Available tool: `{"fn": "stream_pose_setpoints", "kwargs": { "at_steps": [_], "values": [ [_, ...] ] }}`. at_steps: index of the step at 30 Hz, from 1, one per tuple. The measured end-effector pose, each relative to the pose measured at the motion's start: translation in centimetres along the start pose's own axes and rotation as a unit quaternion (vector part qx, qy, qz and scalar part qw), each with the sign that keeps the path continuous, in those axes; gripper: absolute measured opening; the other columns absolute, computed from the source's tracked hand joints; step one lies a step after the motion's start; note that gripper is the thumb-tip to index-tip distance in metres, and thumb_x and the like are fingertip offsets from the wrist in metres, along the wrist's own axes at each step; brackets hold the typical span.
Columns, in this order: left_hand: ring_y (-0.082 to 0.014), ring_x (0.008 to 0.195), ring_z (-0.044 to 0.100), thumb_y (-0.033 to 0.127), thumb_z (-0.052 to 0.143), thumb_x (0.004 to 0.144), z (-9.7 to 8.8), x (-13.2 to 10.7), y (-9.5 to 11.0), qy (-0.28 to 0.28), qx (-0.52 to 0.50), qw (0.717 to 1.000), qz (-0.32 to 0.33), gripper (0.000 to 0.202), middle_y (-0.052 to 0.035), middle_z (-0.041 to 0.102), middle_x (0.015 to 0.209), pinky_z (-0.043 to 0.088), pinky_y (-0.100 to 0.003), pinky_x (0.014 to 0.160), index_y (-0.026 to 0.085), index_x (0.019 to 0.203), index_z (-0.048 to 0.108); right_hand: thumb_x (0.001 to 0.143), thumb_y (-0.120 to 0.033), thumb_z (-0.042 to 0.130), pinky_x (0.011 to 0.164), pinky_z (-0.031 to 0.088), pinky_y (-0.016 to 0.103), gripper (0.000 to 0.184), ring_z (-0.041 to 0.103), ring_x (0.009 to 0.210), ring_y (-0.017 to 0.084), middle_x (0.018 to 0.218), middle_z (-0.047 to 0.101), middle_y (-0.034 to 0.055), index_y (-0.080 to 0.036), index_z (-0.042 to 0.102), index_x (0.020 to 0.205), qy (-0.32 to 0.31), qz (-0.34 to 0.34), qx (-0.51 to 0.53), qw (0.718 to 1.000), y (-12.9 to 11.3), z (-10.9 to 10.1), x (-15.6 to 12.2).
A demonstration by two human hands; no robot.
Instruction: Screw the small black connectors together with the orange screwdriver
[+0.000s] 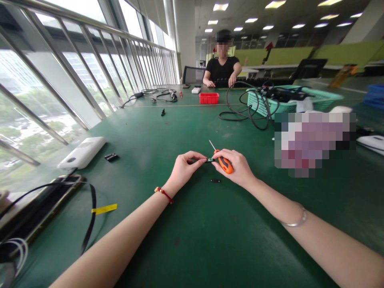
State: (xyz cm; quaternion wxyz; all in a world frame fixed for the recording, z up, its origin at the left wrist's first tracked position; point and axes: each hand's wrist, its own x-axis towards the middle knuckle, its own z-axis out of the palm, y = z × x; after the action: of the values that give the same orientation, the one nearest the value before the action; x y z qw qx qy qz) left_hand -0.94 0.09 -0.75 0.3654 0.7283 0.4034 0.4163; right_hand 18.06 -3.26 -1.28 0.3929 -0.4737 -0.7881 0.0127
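My left hand (pixel 185 169) pinches one end of a small black part with a green circuit board (pixel 209 160), just above the green table. Thumb and fingers of my right hand (pixel 237 167) meet the other end of this part. Tucked in the same right hand is an orange-and-black screwdriver (pixel 225 165), its thin metal shaft slanting up and away to the left. On the tabletop below the hands lies a narrow black piece (pixel 215 181), touched by neither. Fingers hide much of the small part, so its exact kind does not show.
To the left are a white device (pixel 82 153), a small black clip-like piece (pixel 111 157) and a black cable with a yellow tag (pixel 104 209). Farther off stand a red bin (pixel 209 98) and a teal basket (pixel 261 105) with cables. A person (pixel 222 66) sits across the table.
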Motion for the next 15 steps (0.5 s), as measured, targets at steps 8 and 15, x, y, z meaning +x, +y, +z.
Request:
{"fn": "stream_pose_setpoints", "kwargs": {
  "at_steps": [8, 15],
  "values": [
    [-0.0172, 0.079, 0.066, 0.028, 0.063, 0.078, 0.11, -0.22, 0.32, 0.011, 0.062, 0.998, 0.023, 0.014, -0.0042, 0.073, 0.084, 0.049, -0.028, 0.073, 0.017, 0.079, 0.072, 0.080, -0.025, 0.058, 0.073, 0.044, 0.029, 0.004, 0.062, 0.075, 0.017, 0.089, 0.069, 0.0022, -0.022, 0.059, 0.084, -0.001, 0.018, 0.033, 0.999, 0.01, 0.11, -0.03],
    [-0.0162, 0.078, 0.065, 0.027, 0.064, 0.076, 0.09, -0.34, 0.41, 0.013, 0.066, 0.998, 0.021, 0.012, -0.0035, 0.071, 0.083, 0.048, -0.027, 0.073, 0.017, 0.079, 0.070, 0.080, -0.025, 0.058, 0.073, 0.046, 0.029, 0.005, 0.063, 0.077, 0.017, 0.090, 0.069, 0.0027, -0.022, 0.059, 0.084, -0.006, 0.028, 0.060, 0.998, 0.00, 0.06, -0.04]
  ]
}}
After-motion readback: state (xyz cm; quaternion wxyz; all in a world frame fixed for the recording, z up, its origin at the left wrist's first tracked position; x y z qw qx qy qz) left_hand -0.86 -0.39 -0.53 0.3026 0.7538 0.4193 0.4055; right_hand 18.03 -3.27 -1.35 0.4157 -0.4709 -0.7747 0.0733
